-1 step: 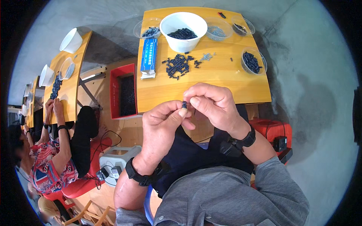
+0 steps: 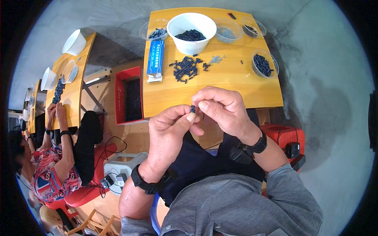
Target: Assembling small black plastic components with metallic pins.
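Bright, even daylight fills the frame, with colours clear and nothing blown out. The yellow wooden table [image 2: 220, 84] in the upper middle carries a soft sheen, and the round white plastic bowl [image 2: 191, 32] on it is the brightest spot. Soft shadows lie on the grey concrete floor [image 2: 330, 102] at right and at upper left. Focus is sharp in the centre. The fisheye bends the table edges and squeezes the left side, and black corners ring the picture.
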The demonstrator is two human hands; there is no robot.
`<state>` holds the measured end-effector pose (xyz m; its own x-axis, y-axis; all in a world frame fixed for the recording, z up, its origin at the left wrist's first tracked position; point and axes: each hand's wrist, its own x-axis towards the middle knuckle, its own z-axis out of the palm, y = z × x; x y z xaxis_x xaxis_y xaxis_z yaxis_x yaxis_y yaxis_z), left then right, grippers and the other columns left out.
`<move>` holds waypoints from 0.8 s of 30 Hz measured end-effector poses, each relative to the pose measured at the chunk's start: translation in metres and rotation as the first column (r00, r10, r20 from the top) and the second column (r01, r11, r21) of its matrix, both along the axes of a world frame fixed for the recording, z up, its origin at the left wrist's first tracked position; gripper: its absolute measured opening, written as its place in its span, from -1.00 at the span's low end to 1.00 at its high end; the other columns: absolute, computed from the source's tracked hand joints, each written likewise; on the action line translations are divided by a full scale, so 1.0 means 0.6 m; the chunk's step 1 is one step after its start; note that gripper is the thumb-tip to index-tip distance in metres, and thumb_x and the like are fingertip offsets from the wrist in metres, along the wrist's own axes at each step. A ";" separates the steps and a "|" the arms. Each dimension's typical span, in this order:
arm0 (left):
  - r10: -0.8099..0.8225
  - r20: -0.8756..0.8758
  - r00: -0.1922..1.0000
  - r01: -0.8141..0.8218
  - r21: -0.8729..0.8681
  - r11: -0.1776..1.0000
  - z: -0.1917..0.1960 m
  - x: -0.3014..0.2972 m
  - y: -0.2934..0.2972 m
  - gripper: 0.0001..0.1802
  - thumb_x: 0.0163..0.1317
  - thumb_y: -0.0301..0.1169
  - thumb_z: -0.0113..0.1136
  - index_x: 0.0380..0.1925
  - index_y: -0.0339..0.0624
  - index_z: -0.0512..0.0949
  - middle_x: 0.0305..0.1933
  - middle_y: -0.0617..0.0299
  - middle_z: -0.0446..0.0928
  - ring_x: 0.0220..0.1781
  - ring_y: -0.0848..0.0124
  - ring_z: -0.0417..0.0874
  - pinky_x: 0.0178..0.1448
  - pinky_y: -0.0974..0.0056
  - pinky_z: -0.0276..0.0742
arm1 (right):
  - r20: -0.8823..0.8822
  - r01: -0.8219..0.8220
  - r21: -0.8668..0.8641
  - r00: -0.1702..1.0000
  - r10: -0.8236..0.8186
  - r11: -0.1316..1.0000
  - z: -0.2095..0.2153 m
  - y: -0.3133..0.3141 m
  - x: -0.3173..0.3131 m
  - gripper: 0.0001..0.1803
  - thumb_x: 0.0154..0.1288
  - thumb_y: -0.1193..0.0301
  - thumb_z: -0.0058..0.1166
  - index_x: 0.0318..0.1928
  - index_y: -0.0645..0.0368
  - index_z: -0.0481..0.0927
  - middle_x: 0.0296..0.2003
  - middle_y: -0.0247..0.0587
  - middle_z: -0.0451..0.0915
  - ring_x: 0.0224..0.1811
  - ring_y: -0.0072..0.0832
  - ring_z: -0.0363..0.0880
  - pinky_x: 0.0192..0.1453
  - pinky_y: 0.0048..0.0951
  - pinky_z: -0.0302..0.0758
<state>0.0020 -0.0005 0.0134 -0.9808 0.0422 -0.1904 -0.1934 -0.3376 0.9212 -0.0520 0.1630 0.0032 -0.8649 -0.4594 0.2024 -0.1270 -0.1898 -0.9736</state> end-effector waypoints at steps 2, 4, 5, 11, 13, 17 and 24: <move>0.009 0.006 1.000 -0.009 0.012 1.000 0.000 0.001 0.001 -0.85 0.29 -0.58 0.05 -0.24 -0.44 0.56 -0.33 0.08 0.61 -0.42 0.40 0.63 -0.27 0.35 0.60 | -0.013 -0.005 0.004 1.000 0.005 1.000 -0.002 -0.001 0.000 -0.87 0.33 0.54 0.04 -0.17 0.34 0.56 -0.32 -0.25 0.58 -0.33 -0.64 0.58 -0.26 -0.61 0.53; -0.007 0.003 1.000 0.007 0.008 1.000 -0.001 0.000 -0.002 -0.86 0.29 -0.58 0.06 -0.23 -0.43 0.57 -0.33 0.11 0.61 -0.43 0.43 0.63 -0.29 0.40 0.57 | -0.026 -0.009 0.008 1.000 0.010 1.000 0.000 -0.002 0.000 -0.87 0.33 0.55 0.04 -0.17 0.35 0.56 -0.33 -0.25 0.58 -0.33 -0.63 0.58 -0.27 -0.60 0.53; -0.022 0.002 1.000 0.022 0.005 1.000 -0.002 -0.001 -0.003 -0.86 0.30 -0.58 0.07 -0.22 -0.42 0.57 -0.33 0.15 0.61 -0.44 0.46 0.64 -0.30 0.45 0.54 | -0.027 -0.021 0.015 0.999 0.021 1.000 0.002 -0.003 0.001 -0.88 0.33 0.55 0.04 -0.18 0.35 0.56 -0.34 -0.26 0.57 -0.34 -0.63 0.58 -0.27 -0.60 0.53; -0.060 0.022 0.998 0.059 0.012 0.998 0.006 0.000 -0.004 -0.84 0.31 -0.57 0.02 -0.24 -0.46 0.55 -0.34 0.10 0.58 -0.44 0.43 0.60 -0.32 0.40 0.54 | -0.099 -0.015 0.081 0.995 0.023 0.997 0.013 -0.005 -0.004 -0.91 0.30 0.56 0.05 -0.25 0.33 0.59 -0.41 -0.26 0.56 -0.39 -0.61 0.55 -0.33 -0.58 0.49; -0.052 0.021 0.998 0.052 -0.007 0.999 0.006 -0.001 -0.003 -0.84 0.30 -0.57 0.03 -0.24 -0.46 0.56 -0.35 0.09 0.59 -0.45 0.44 0.59 -0.33 0.41 0.53 | -0.171 0.002 0.133 0.985 0.021 0.991 0.016 -0.004 -0.006 -0.92 0.28 0.56 0.07 -0.28 0.33 0.59 -0.42 -0.25 0.56 -0.41 -0.60 0.54 -0.35 -0.57 0.48; -0.002 -0.017 1.000 0.000 -0.085 0.996 0.003 0.001 0.003 -0.85 0.29 -0.59 0.04 -0.26 -0.47 0.57 -0.38 0.13 0.59 -0.47 0.48 0.58 -0.36 0.44 0.50 | -0.162 0.060 0.166 0.986 -0.033 0.984 0.020 -0.010 0.002 -0.94 0.23 0.57 0.09 -0.34 0.33 0.58 -0.44 -0.21 0.56 -0.43 -0.56 0.53 -0.36 -0.53 0.46; 0.061 -0.069 0.996 -0.071 -0.155 0.985 -0.008 0.002 0.007 -0.88 0.27 -0.62 0.09 -0.26 -0.46 0.57 -0.42 0.20 0.58 -0.48 0.51 0.60 -0.37 0.46 0.51 | -0.162 0.211 0.218 0.971 -0.178 0.953 0.009 -0.028 0.017 -0.92 0.24 0.55 0.08 -0.35 0.33 0.57 -0.49 -0.23 0.56 -0.45 -0.59 0.53 -0.38 -0.54 0.46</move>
